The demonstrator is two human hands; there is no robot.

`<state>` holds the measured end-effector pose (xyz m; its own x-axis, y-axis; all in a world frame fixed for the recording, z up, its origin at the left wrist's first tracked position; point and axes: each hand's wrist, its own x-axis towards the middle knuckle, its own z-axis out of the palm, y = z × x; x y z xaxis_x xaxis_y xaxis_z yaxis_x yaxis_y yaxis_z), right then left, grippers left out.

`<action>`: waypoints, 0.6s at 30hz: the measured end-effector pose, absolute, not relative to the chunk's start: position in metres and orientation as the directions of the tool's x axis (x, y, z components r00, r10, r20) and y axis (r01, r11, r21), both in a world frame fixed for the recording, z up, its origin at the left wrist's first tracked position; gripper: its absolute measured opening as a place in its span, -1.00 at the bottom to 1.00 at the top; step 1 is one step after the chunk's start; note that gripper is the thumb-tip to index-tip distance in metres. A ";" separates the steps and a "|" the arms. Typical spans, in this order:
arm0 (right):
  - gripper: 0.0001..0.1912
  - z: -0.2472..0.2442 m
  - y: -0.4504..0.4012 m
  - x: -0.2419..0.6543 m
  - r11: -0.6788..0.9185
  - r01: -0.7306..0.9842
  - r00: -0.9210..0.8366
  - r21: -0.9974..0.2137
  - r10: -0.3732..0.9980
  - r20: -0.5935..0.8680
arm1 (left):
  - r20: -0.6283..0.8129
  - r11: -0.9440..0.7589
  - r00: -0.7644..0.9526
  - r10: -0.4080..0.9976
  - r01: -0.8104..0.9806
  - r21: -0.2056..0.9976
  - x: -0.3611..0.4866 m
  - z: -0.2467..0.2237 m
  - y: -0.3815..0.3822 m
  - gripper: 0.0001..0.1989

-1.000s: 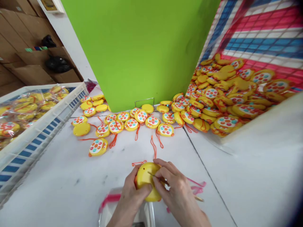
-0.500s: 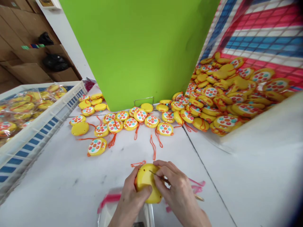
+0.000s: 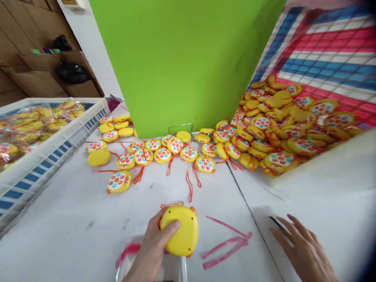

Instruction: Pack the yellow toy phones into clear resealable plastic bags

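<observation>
My left hand (image 3: 155, 239) grips a yellow duck-like toy (image 3: 183, 235), its plain back facing up and the thumb pressed on it. Small dark holes sit near the edge of that back, and orange bits stick out at its rim. Off to the right, my right hand (image 3: 302, 246) is low over the table with a thin dark tool (image 3: 280, 227) between thumb and fingers; the tool's far end is hidden by the hand. An orange cord loop (image 3: 172, 204) lies just behind the held toy, and another orange cord (image 3: 189, 187) lies farther back.
Several similar toys (image 3: 117, 181) with coloured dots lie across the table. A large heap (image 3: 273, 117) fills the right side. At left stands a white crate (image 3: 55, 147) of bagged toys. A green panel (image 3: 188, 66) rises behind. Pink marks (image 3: 226, 250) streak the tabletop.
My right hand has moved away from the toy to the right, carrying the thin tool. My left hand still holds the toy, now slightly turned and fully uncovered on its right side.
</observation>
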<state>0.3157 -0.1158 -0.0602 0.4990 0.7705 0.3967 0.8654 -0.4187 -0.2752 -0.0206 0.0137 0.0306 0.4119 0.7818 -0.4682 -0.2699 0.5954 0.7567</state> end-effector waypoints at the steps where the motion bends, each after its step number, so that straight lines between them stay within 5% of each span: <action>1: -0.43 -0.053 -0.117 0.306 -0.386 0.879 0.472 -0.280 0.786 0.399 | -0.471 0.601 0.418 0.777 -0.267 0.753 -0.021 0.031 0.014 -0.53; 5: -0.61 -0.020 -0.113 0.240 -0.331 0.783 0.464 -0.527 0.875 0.139 | -0.470 0.593 0.424 0.774 -0.223 0.774 -0.021 0.030 0.012 -0.57; 12: -0.72 -0.020 -0.094 0.132 -0.097 0.287 0.272 -0.953 0.962 -0.016 | -0.481 0.552 0.284 0.829 -0.285 0.783 -0.019 0.032 0.010 -0.65; 16: -0.45 -0.038 -0.084 0.085 0.038 -0.122 0.265 -0.992 0.964 0.004 | -0.455 0.490 0.188 0.870 -0.226 0.842 -0.020 0.031 0.005 -0.59; 18: -0.36 -0.042 -0.079 0.070 0.048 -0.191 0.322 -0.980 0.947 -0.017 | -0.417 0.438 0.142 0.898 -0.181 0.881 -0.019 0.030 0.001 -0.60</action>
